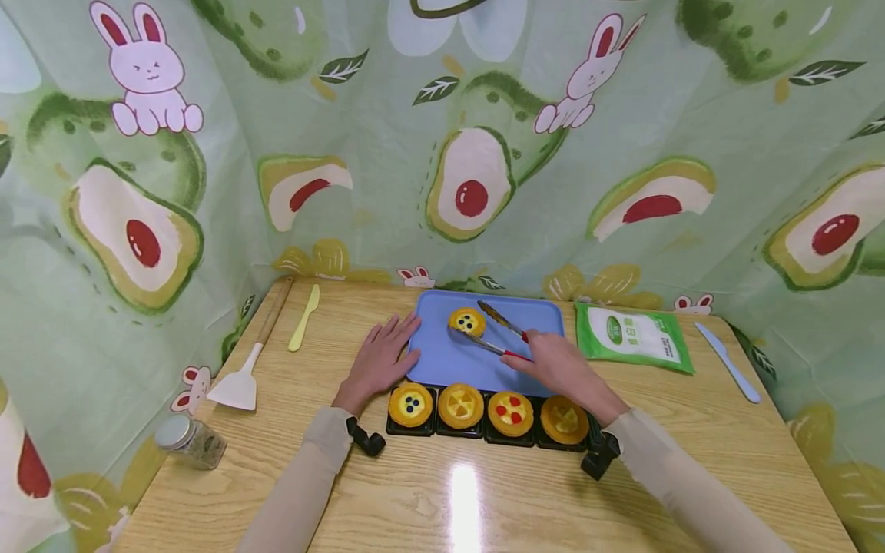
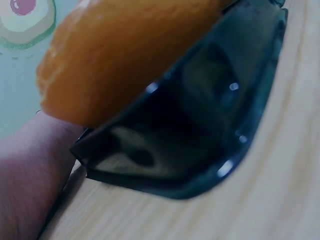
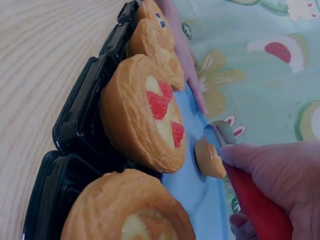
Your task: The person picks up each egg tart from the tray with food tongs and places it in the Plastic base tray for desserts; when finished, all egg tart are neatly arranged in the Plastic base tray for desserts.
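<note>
My right hand (image 1: 556,361) grips red-handled metal tongs (image 1: 499,349) over the blue tray (image 1: 429,357). The arms of the tongs stand spread, their tips near an egg tart (image 1: 467,322) with dark berries that sits on the tray. Whether they touch the tart I cannot tell. In the right wrist view, the thumb lies along the red handle (image 3: 255,205). My left hand (image 1: 376,361) rests with fingers extended at the tray's left edge. Close to the left wrist camera is a tart (image 2: 130,55) in a black plastic holder (image 2: 165,155).
Along the tray's front edge, several tarts (image 1: 460,405) sit in black holders. Rightward lie a green-white packet (image 1: 632,338) and a blue knife (image 1: 727,361). On the left are a yellow knife (image 1: 304,319), a white spatula (image 1: 238,386) and a lidded jar (image 1: 191,440). A patterned curtain (image 1: 387,200) hangs behind.
</note>
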Tool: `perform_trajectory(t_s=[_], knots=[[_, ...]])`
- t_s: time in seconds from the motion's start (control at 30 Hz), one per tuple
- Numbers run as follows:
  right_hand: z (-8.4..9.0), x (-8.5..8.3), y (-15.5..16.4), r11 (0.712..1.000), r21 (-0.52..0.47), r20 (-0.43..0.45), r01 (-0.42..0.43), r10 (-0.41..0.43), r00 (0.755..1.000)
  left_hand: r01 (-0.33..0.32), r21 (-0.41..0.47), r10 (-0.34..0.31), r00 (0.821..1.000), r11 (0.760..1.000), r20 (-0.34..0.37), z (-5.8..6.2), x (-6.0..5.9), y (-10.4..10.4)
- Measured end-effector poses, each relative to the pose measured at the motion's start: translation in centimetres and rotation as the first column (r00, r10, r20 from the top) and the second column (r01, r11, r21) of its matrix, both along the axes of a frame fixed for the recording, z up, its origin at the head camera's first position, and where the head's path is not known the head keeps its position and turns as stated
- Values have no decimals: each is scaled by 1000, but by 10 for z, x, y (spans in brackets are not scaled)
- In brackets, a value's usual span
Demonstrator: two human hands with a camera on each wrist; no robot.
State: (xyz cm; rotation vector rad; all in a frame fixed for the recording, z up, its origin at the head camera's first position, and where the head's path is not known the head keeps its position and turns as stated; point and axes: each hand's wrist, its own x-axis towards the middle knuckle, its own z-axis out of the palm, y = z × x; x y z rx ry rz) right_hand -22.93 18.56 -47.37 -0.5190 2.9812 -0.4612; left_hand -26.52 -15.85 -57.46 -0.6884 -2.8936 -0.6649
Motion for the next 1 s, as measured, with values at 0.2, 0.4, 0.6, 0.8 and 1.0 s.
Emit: perform_trajectory(t_s=[0.2, 0.4, 0.6, 0.8, 1.0], knots=[[-4, -5, -5, 1000, 7, 20, 9, -10, 1000, 2, -6, -2, 1000, 1000, -4, 1, 0, 0], [-7, -8, -7, 1000, 23, 7, 9, -10, 1000, -4, -5, 4, 1000, 1000, 7, -1, 0, -1], [-9, -9, -9, 999, 34, -18, -12, 12, 1000, -6, -6, 6, 1000, 1000, 10, -2, -2, -1], [-10, -10, -9, 999, 37, -21, -13, 14, 1000, -4, -18, 4, 1000, 1000, 14, -3, -2, -1], [-10, -9, -9, 1000, 31, -30, -2, 2, 1000, -3, -21, 4, 1000, 1000, 8, -4, -3, -2]])
